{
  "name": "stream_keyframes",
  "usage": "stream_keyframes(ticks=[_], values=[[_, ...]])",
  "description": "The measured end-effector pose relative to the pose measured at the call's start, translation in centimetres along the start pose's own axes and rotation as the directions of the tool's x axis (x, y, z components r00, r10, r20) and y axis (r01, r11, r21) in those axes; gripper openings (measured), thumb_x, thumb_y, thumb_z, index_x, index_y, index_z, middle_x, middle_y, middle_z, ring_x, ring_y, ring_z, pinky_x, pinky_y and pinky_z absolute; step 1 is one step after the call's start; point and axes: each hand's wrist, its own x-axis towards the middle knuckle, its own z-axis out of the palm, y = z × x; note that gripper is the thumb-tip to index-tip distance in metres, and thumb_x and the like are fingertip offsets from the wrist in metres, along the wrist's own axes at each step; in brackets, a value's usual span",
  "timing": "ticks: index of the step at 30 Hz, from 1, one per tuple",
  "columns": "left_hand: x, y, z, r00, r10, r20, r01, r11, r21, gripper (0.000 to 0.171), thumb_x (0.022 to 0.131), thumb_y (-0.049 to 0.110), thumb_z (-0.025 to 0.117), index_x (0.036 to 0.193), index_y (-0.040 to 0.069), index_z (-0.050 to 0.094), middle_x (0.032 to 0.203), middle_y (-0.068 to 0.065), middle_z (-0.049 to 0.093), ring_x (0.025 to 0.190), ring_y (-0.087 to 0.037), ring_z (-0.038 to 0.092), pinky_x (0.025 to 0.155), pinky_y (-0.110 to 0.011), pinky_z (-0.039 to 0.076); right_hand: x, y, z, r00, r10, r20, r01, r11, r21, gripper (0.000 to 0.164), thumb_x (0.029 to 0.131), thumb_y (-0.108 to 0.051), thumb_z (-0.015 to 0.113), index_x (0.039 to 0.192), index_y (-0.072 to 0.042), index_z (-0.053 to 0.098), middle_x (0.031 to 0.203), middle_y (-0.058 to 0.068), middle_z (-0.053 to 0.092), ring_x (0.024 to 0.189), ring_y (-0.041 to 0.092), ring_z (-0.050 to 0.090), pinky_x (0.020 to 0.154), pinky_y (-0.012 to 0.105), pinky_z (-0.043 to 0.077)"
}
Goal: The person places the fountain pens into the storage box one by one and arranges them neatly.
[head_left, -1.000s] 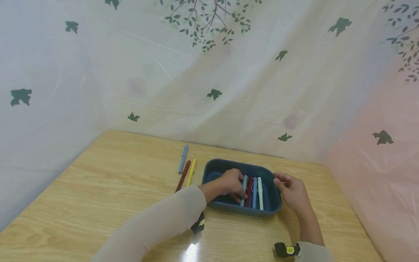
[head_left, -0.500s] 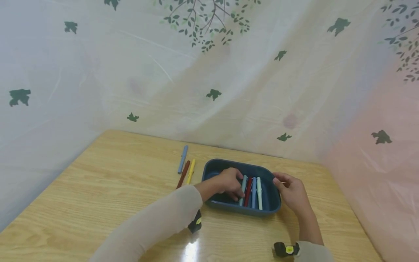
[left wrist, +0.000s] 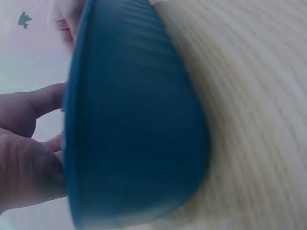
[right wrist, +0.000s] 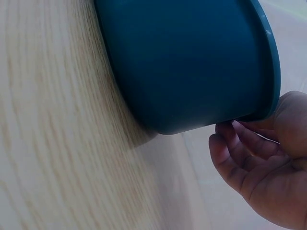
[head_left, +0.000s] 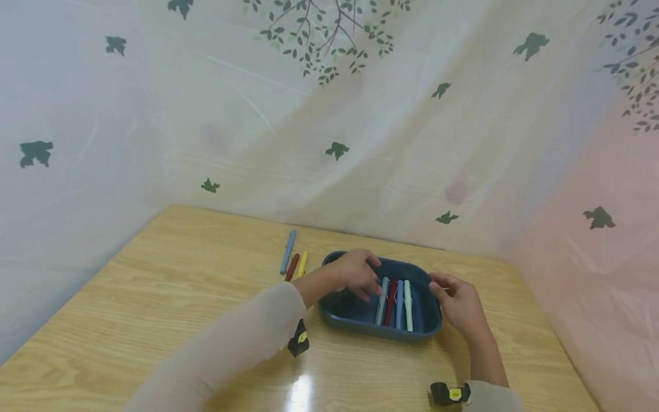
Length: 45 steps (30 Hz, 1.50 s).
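A dark blue rectangular box [head_left: 381, 331] stands on the table. Side by side in its right half lie a grey-green pen [head_left: 382, 302], a red pen [head_left: 390, 304], a blue pen [head_left: 399, 306] and a pale mint pen [head_left: 408, 306]. Over the box's left half is my left hand [head_left: 357, 273], fingers loosely spread with nothing between them. The box wall hides part of this hand in the left wrist view. At the right end, my right hand [head_left: 458, 300] holds the box's rim; its curled fingers [right wrist: 225, 155] show against the outside in the right wrist view.
Left of the box on the wooden table [head_left: 170, 297] lie a blue pen [head_left: 288, 252], a brownish-red pen [head_left: 292, 267] and a yellow pen [head_left: 302, 264]. My left forearm partly covers the latter two. A cloth backdrop [head_left: 268, 143] rises behind the table's back edge.
My left hand has let go of the grey-green pen and moved up and left, away from the row of pens. The right hand keeps its place on the rim.
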Motion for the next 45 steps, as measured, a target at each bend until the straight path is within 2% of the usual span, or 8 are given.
stream_keyframes(ticks=[5, 10, 21, 24, 28, 35, 42, 45], values=[[-0.3, 0.4, -1.3, 0.999, 0.038, 0.001, -0.038, 0.999, 0.011, 0.065, 0.083, -0.018, 0.073, 0.141, -0.008, 0.046, 0.125, -0.034, 0.058, 0.089, -0.033, 0.073, 0.066, -0.042, 0.064, -0.1, 0.0, 0.0, 1.0, 0.006, 0.002, -0.006, 1.0, 0.006, 0.037, 0.108, -0.022, 0.056, 0.14, -0.006, 0.06, 0.133, 0.02, 0.062, 0.112, 0.031, 0.058, 0.082, 0.028, 0.052], [-0.8, 0.9, -2.7, 0.998, 0.058, -0.017, -0.057, 0.997, 0.048, 0.065, 0.084, -0.015, 0.074, 0.142, -0.005, 0.047, 0.127, -0.032, 0.059, 0.088, -0.027, 0.073, 0.067, -0.041, 0.064, -0.1, 0.0, 0.0, 1.0, 0.004, 0.004, -0.004, 1.0, 0.007, 0.037, 0.108, -0.022, 0.055, 0.141, -0.005, 0.06, 0.134, 0.02, 0.062, 0.114, 0.031, 0.058, 0.086, 0.032, 0.053], [-2.8, 2.0, -6.3, 0.996, 0.07, -0.049, -0.062, 0.988, 0.142, 0.064, 0.09, -0.004, 0.075, 0.146, 0.0, 0.045, 0.132, -0.029, 0.057, 0.108, -0.041, 0.069, 0.073, -0.04, 0.064, -0.1, -0.1, 0.0, 1.0, -0.002, 0.0, 0.002, 1.0, 0.001, 0.037, 0.108, -0.022, 0.055, 0.141, -0.005, 0.06, 0.134, 0.02, 0.062, 0.116, 0.033, 0.058, 0.094, 0.042, 0.053], [-3.2, 2.1, -7.1, 0.995, 0.065, -0.07, -0.054, 0.986, 0.158, 0.065, 0.089, -0.004, 0.076, 0.146, 0.0, 0.046, 0.127, -0.026, 0.059, 0.105, -0.039, 0.07, 0.074, -0.04, 0.064, -0.1, 0.0, 0.0, 1.0, -0.008, 0.0, 0.008, 1.0, -0.002, 0.037, 0.108, -0.022, 0.054, 0.141, -0.005, 0.06, 0.134, 0.021, 0.062, 0.118, 0.034, 0.058, 0.097, 0.045, 0.052], [-3.4, 1.9, -8.1, 0.993, 0.069, -0.094, -0.051, 0.982, 0.179, 0.069, 0.087, -0.004, 0.078, 0.147, -0.001, 0.044, 0.124, -0.024, 0.059, 0.099, -0.032, 0.072, 0.074, -0.04, 0.064, -0.2, 0.0, 0.0, 1.0, -0.005, 0.008, 0.005, 1.0, 0.005, 0.038, 0.108, -0.024, 0.054, 0.141, -0.005, 0.059, 0.135, 0.02, 0.061, 0.119, 0.034, 0.058, 0.098, 0.046, 0.052], [-4.0, 1.0, -10.2, 0.99, 0.064, -0.126, -0.043, 0.986, 0.162, 0.064, 0.089, -0.004, 0.076, 0.144, 0.0, 0.045, 0.124, -0.026, 0.057, 0.105, -0.041, 0.068, 0.078, -0.044, 0.064, -0.2, -0.1, 0.0, 1.0, -0.005, 0.011, 0.005, 1.0, 0.007, 0.038, 0.108, -0.023, 0.054, 0.141, -0.005, 0.059, 0.135, 0.02, 0.061, 0.118, 0.033, 0.058, 0.098, 0.045, 0.052], [-4.5, 0.3, -12.2, 0.98, 0.038, -0.193, 0.002, 0.979, 0.203, 0.064, 0.089, -0.001, 0.076, 0.145, -0.001, 0.045, 0.125, -0.025, 0.058, 0.094, -0.033, 0.068, 0.079, -0.044, 0.063, -0.2, 0.0, 0.1, 1.0, -0.008, 0.007, 0.008, 1.0, 0.002, 0.038, 0.108, -0.024, 0.054, 0.141, -0.005, 0.06, 0.134, 0.02, 0.062, 0.117, 0.033, 0.059, 0.096, 0.043, 0.053], [-4.5, -0.4, -13.0, 0.975, 0.04, -0.218, 0.011, 0.973, 0.231, 0.064, 0.089, 0.0, 0.076, 0.145, -0.003, 0.046, 0.124, -0.025, 0.059, 0.097, -0.038, 0.068, 0.078, -0.044, 0.064, -0.2, 0.0, 0.1, 1.0, -0.003, 0.006, 0.003, 1.0, 0.003, 0.038, 0.108, -0.024, 0.054, 0.141, -0.006, 0.059, 0.135, 0.02, 0.061, 0.118, 0.033, 0.058, 0.096, 0.042, 0.053]])
